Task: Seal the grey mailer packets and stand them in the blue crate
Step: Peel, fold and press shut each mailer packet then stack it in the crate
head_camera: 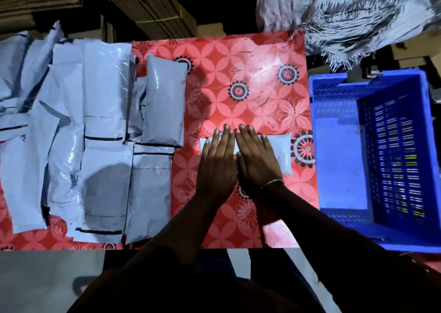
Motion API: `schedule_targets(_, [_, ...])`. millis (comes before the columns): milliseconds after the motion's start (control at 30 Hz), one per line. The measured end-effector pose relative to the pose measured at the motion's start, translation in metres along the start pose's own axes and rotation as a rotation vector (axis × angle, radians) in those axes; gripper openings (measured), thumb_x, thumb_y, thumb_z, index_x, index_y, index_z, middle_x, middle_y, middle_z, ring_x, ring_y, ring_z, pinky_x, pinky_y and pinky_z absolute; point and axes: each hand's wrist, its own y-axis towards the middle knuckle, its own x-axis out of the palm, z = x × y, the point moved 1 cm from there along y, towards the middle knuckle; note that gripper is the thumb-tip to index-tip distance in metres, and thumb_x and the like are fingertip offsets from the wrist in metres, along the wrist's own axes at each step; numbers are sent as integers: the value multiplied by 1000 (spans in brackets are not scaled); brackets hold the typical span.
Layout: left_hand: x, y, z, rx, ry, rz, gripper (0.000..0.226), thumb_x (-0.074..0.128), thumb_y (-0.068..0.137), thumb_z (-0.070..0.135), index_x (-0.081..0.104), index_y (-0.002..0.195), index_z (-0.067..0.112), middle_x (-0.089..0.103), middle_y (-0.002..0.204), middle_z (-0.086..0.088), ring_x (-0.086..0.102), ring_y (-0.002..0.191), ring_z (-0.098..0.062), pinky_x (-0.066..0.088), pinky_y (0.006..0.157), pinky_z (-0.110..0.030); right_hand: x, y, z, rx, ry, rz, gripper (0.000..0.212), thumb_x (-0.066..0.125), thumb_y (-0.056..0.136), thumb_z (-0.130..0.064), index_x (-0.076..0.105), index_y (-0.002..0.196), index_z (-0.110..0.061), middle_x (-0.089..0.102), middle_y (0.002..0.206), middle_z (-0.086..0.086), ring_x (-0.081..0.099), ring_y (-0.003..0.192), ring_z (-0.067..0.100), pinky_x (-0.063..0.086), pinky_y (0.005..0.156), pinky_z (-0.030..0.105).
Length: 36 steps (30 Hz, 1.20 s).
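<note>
A grey mailer packet (280, 152) lies crosswise on the red flowered tabletop (250, 78), near the middle. My left hand (218, 163) and my right hand (256, 160) lie side by side on it, fingers straight, pressing it flat. Only the packet's two ends show past my hands. Several more grey mailer packets (105, 112) are piled on the left half of the table, some with open flaps and dark adhesive strips. One plump packet (164, 100) lies at the pile's right edge. The blue crate (338, 162) stands to the right, and I see no packets in it.
A frayed white woven sack (353, 14) hangs over the far right corner of the table. Bundles of flat cardboard (148, 4) are stacked behind the table. The table's front edge runs just below my forearms.
</note>
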Motion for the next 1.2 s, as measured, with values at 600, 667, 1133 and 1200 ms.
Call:
schedule_targets(600, [-4,-10,-35,3,-140,6,60,34,109,47,15,164,30,4,173,6,0,159,-21,10,128,-49,-24,-41,56,103,-31,-23,75,31,102,-64,1,162,-29,-6,169,-7,-9,156,18,5,125,50])
schedule_targets(667, [-4,-14,-39,-61,-218,7,63,36,109,48,11,164,31,-1,173,9,-5,159,-15,5,129,-45,-27,-50,69,150,8,-34,78,29,102,-64,-3,161,-26,-9,169,-5,-10,155,17,4,126,48])
schedule_targets(1133, [-32,9,-34,134,-11,-24,98,77,86,32,18,163,15,53,149,-14,49,135,-35,33,114,-54,-58,-31,68,6,228,100,76,65,76,-28,43,147,-12,49,139,16,41,130,36,32,108,43])
schedule_targets(1200, [-41,17,-33,195,17,-54,101,82,80,31,25,162,13,63,129,-13,57,117,-37,39,105,-51,-60,-20,61,41,150,-5,78,70,67,-28,51,141,-16,54,130,14,43,126,39,35,103,48])
